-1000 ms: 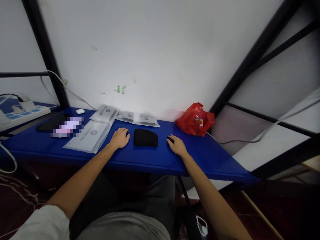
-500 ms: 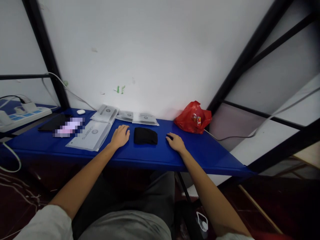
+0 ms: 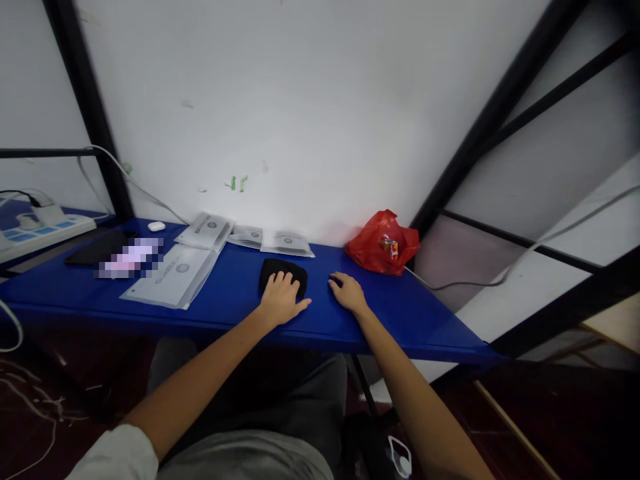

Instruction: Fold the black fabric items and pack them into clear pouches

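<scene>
A folded black cloth-like bundle (image 3: 295,269) lies on the blue tabletop (image 3: 235,293); its exact kind does not show. My left hand (image 3: 283,300) rests over its near side, palm down, fingers spread across it and thumb pointing right. Part of the bundle is hidden under those fingers. To the right of it, my right hand (image 3: 349,291) lies on the table with nothing in it, fingers loosely curved and apart. A gap of bare table separates the right hand from the bundle.
Several frosted zip bags (image 3: 173,273) lie left and along the wall. A red plastic bag (image 3: 384,241) sits at the back right. At the left are a blurred-out phone-like item (image 3: 131,258), a dark flat object (image 3: 93,248), a white earbud case (image 3: 157,227) and a power strip (image 3: 53,233).
My left hand has moved right, from beside the zip bags onto the black bundle. The right hand stays in nearly the same place. The whole view has shifted slightly.
</scene>
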Available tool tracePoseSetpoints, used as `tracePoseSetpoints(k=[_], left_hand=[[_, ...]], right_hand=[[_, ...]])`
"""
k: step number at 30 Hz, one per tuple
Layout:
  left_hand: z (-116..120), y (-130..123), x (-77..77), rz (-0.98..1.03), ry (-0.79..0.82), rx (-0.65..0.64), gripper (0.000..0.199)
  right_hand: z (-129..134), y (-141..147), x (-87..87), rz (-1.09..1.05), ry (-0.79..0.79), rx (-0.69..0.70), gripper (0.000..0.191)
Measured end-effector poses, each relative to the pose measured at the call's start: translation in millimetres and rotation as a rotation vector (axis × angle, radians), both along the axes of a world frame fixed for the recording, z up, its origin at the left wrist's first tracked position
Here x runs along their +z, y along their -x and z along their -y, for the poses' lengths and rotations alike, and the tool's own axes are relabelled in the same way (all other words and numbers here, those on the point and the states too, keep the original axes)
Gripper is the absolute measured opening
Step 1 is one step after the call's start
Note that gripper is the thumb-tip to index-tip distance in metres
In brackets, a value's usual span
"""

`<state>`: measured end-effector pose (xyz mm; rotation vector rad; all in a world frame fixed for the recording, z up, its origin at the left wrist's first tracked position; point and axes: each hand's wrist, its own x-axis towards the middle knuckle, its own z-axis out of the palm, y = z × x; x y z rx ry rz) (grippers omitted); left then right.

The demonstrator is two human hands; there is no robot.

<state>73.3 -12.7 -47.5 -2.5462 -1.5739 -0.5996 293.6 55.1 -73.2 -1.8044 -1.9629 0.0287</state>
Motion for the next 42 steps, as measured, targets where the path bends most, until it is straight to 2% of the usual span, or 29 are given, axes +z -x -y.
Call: tracePoseSetpoints(k=[3,6,8,12,18,24,28,31,35,37,39,42], left_hand=[[-2.7,2.6,1.1,0.007,0.044,0.076,0.043],[-5.2,5.9,4.1,0.014,0.083,0.107,0.024],[-6.7,6.3,6.3,0.008,0.104,0.123,0.019],[-7.2,3.5,8.2,-0.015,0.12,0.142,0.023],[-7.7,6.3,5.7,0.033,0.056,0.216,0.03],[-15.1,20.0,13.7,0.027,0.089,0.163,0.025],[-5.0,9.5,19.4,0.022,0.122,0.153,0.024],[-0.2,3.7,28.5,0.147,0.159,0.137,0.023],[-11.7,27.0,47.7,0.405,0.088,0.257,0.023],[-19.5,47.5,52.7,0.457,0.052,0.409,0.028],[-24.2,65.5,50.3,0.426,-0.024,0.497,0.036],[-24.5,78.8,35.1,0.267,0.027,0.422,0.038]], right_hand=[[0.1,0.6,0.3,-0.008,-0.005,0.001,0.033],[0.4,1.5,0.5,-0.02,-0.008,-0.002,0.032],[0.6,2.1,0.5,-0.027,-0.006,-0.005,0.032],[0.8,3.0,0.8,-0.032,0.0,-0.004,0.034],[0.5,2.9,0.9,-0.033,-0.001,-0.001,0.034],[-0.1,3.0,0.6,-0.038,-0.01,-0.023,0.032],[0.3,2.9,1.6,-0.03,-0.007,-0.022,0.032],[0.7,2.9,1.5,-0.025,-0.005,-0.014,0.033],[1.2,2.7,0.5,-0.029,-0.006,-0.006,0.033],[0.9,2.1,0.5,-0.035,-0.01,-0.005,0.033],[0.9,1.9,1.8,-0.041,-0.012,-0.002,0.033],[5.9,7.5,6.8,-0.069,-0.07,0.001,0.033]])
